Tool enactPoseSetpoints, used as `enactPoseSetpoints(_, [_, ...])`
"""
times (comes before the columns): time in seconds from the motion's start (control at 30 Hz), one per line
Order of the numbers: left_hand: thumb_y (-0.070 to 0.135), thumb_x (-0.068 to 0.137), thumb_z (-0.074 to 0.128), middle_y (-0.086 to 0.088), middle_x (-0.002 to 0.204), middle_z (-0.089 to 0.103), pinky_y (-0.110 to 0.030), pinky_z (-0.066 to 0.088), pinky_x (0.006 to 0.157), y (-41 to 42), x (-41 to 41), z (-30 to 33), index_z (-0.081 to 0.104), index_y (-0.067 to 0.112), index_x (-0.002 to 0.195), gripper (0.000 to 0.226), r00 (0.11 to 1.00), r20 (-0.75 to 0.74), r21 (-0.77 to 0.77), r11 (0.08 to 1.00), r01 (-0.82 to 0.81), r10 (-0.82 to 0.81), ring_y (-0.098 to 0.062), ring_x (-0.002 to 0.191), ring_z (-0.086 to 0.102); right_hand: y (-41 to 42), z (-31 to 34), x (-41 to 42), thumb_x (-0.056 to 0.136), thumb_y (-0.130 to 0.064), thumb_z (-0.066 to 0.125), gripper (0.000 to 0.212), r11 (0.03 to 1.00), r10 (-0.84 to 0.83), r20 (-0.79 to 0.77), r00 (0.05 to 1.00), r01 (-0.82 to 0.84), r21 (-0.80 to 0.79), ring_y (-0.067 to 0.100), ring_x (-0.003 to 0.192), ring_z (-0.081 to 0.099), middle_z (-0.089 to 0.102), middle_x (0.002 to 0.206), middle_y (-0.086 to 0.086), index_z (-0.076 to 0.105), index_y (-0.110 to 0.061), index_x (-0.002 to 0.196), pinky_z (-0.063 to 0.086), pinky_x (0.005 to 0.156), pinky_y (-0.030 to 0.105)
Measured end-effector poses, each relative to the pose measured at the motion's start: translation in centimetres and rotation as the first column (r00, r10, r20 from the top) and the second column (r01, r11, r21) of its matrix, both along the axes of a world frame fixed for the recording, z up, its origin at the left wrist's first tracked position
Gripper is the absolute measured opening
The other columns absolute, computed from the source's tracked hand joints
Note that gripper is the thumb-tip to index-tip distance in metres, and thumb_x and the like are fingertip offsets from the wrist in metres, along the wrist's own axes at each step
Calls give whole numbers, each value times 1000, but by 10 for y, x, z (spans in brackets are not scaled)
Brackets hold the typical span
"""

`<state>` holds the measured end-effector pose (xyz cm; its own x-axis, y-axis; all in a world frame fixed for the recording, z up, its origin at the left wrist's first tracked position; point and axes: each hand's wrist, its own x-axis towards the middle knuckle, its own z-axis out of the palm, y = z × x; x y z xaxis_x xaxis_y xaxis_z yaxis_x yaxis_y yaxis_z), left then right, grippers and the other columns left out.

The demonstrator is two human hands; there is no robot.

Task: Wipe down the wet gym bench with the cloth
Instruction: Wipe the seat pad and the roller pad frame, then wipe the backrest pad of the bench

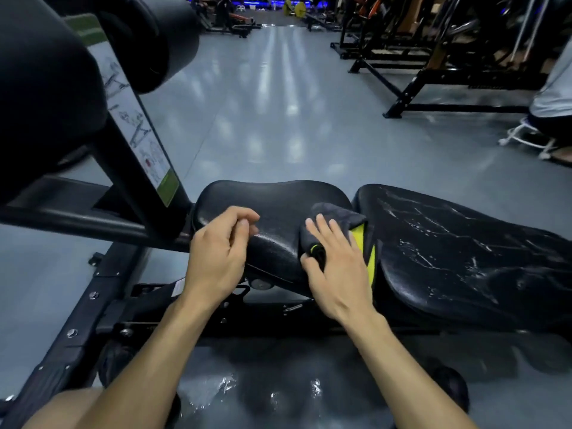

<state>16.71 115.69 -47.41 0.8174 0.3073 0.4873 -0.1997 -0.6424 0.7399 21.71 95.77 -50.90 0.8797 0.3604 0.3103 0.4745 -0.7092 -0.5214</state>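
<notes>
I press my right hand [337,267], fingers [322,230] spread, on the grey-and-yellow cloth [335,216] at frame centre to mop the seat pad [272,199], while my left hand [216,258] hovers loosely curled, holding nothing.

Place: a gym.
Signs: padded bench [448,243], black weight racks [433,57], yellow plates [298,8], grey rubber floor [278,113].

Glossy grey floor [272,97] with light streaks, black weight racks [439,57] along the right.
</notes>
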Motion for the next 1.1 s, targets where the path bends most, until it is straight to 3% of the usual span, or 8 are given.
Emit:
enactPoseSetpoints(0.17, [23, 94, 57, 15, 109, 72, -40, 50, 91, -23, 9, -19, 75, 27, 105, 21, 995, -71, 413, 906, 89, -66, -15, 104, 64, -41, -14, -42, 86, -35, 50, 65, 961, 137, -54, 989, -119, 249, -2, 153, 17, 33, 161, -21, 47, -33, 151, 7, 127, 32])
enactPoseSetpoints(0.33, [26, 90, 58, 15, 116, 69, -43, 50, 94, -33, 5, -19, 74, 28, 109, 24, 986, -167, 516, 854, 70, 20, -17, 112, 60, -66, 6, -59, 86, -32, 49, 52, 832, 175, -313, 933, 30, 554, -20, 139, 28, 48, 143, -36, 62, -38, 136, 16, 117, 11])
enactPoseSetpoints(0.43, [24, 94, 65, 12, 126, 66, -41, 49, 100, -47, -2, -7, 70, 25, 119, 26, 956, -282, 567, 817, 101, 78, -20, 119, 57, -87, 17, -71, 82, -43, 54, 43, 622, 220, -519, 826, 291, 727, 6, 128, 58, 72, 122, -15, 73, -29, 117, 39, 112, 29])
enactPoseSetpoints(0.57, [40, 96, 59, 11, 149, 51, -36, 45, 106, -64, -10, 13, 56, 24, 142, 48, 864, -470, 655, 727, 206, 179, -18, 134, 50, -121, 30, -104, 83, -44, 63, 59, 203, 437, -619, 652, 600, 774, 35, 109, 68, 71, 119, 25, 72, 2, 118, 49, 103, 46])
enactPoseSetpoints(0.63, [44, 97, 57, 8, 155, 46, -37, 46, 106, -72, -9, 23, 52, 23, 146, 54, 820, -533, 675, 689, 264, 208, -19, 137, 49, -145, 32, -117, 86, -40, 54, 54, 110, 499, -608, 618, 650, 752, 37, 95, 71, 72, 112, 28, 76, 4, 108, 55, 88, 43])
enactPoseSetpoints(0.73, [46, 96, 55, 3, 147, 54, -39, 50, 99, -79, -6, 35, 59, 22, 137, 47, 777, -588, 678, 660, 323, 224, -23, 127, 57, -181, 37, -128, 87, -39, 51, 54, 18, 459, -587, 667, 653, 757, 40, 101, 70, 73, 113, 26, 77, 3, 109, 53, 94, 47])
enactPoseSetpoints(0.9, [39, 97, 57, 7, 125, 64, -37, 50, 92, -103, 2, 28, 67, 27, 123, 30, 826, -564, 556, 743, 374, 7, -20, 112, 62, -239, 44, -127, 96, -41, 45, 53, -23, 187, -667, 722, 682, 731, 33, 82, 69, 75, 99, 20, 78, 0, 105, 49, 79, 41])
enactPoseSetpoints(1.1, [25, 95, 52, 13, 119, 69, -41, 52, 90, -146, 29, 16, 70, 31, 113, 27, 849, -484, 506, 725, 468, -210, -19, 113, 62, -279, 38, -93, 86, -57, 55, 58, 76, -206, -735, 646, 760, 646, 35, 108, 69, 76, 112, 14, 76, -11, 113, 49, 102, 51])
